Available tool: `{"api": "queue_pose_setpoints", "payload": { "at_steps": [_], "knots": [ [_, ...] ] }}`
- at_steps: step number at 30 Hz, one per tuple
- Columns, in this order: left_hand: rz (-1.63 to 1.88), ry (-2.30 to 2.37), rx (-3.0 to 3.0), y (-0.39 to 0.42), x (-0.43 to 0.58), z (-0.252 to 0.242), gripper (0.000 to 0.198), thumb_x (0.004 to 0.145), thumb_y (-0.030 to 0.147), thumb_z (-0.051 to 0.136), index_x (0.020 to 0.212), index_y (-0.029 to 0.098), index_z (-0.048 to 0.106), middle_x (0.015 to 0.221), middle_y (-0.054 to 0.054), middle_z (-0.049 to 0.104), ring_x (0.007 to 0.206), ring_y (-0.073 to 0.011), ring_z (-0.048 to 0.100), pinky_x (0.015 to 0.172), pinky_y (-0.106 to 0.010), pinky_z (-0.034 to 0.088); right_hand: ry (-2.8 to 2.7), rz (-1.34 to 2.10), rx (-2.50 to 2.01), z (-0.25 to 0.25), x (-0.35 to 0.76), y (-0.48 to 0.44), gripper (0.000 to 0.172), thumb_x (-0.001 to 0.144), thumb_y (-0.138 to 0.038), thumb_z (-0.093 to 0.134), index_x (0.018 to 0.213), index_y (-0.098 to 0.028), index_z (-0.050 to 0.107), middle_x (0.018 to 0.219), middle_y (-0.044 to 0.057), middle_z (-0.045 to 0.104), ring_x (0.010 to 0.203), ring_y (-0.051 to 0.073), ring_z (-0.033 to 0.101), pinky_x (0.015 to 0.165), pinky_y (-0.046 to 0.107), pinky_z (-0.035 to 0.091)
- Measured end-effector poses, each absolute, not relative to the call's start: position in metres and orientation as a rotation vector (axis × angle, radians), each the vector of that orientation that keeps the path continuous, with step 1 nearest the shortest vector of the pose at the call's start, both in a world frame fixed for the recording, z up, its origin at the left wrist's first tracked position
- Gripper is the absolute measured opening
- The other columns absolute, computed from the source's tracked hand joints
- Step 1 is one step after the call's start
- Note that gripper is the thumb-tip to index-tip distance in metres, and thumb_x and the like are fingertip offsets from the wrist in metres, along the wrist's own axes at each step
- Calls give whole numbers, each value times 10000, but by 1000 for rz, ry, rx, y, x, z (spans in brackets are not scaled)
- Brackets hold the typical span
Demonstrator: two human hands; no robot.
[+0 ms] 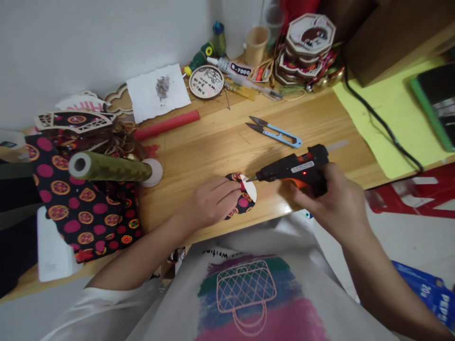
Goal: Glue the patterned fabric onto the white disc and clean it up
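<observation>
My right hand (336, 201) is wrapped round a black hot glue gun (296, 169) with an orange trigger and a lit red light. Its nozzle tip is at the edge of a small white disc (250, 190), which lies on a piece of black patterned fabric (244, 204). Whether the tip touches the disc, I cannot tell. My left hand (215, 199) presses the fabric against the wooden table near its front edge, fingers together over its left part. Beyond the glue gun lie blue-handled thread snips (275, 132), blades pointing left.
On the left, a green fabric-covered roll (112, 168) stands by a larger patterned cloth (88, 208). A red stick (168, 124), white paper (158, 92), round plaque (206, 82) and glue tube (234, 68) line the back. At right, a black cable (382, 123) crosses yellow paper (387, 147).
</observation>
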State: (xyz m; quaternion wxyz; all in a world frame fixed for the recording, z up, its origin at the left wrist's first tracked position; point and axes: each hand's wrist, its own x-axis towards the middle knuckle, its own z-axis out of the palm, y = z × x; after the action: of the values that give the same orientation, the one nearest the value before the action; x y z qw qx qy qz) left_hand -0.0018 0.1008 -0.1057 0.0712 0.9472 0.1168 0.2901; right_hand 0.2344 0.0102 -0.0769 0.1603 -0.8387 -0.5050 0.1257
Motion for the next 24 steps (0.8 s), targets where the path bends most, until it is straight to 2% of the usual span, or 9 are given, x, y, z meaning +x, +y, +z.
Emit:
{"api": "queue_pose_setpoints", "payload": {
  "at_steps": [5, 17, 24],
  "knots": [
    [867, 285, 2851, 103, -2, -106, 84, 804, 67, 596, 879, 94, 624, 879, -101, 690, 797, -164, 639, 778, -308, 556, -1457, 374, -2479, -76, 232, 12, 387, 571, -512, 573, 786, -222, 436, 557, 23, 518, 477, 182, 465, 465, 259, 272],
    [831, 348, 2825, 103, 1, -99, 52, 824, 95, 574, 843, 109, 621, 847, -77, 671, 758, -142, 594, 723, -267, 541, -1473, 399, -2509, -73, 232, 13, 373, 593, -517, 544, 703, -243, 316, 526, -3, 434, 475, 165, 417, 470, 258, 248],
    [821, 382, 2724, 105, 1, -100, 93, 864, 123, 532, 807, 134, 605, 808, -61, 662, 746, -137, 585, 699, -268, 524, -1546, 402, -2447, -71, 235, 11, 298, 623, -461, 526, 699, -248, 332, 490, -21, 440, 443, 168, 428, 456, 262, 273]
  ]
}}
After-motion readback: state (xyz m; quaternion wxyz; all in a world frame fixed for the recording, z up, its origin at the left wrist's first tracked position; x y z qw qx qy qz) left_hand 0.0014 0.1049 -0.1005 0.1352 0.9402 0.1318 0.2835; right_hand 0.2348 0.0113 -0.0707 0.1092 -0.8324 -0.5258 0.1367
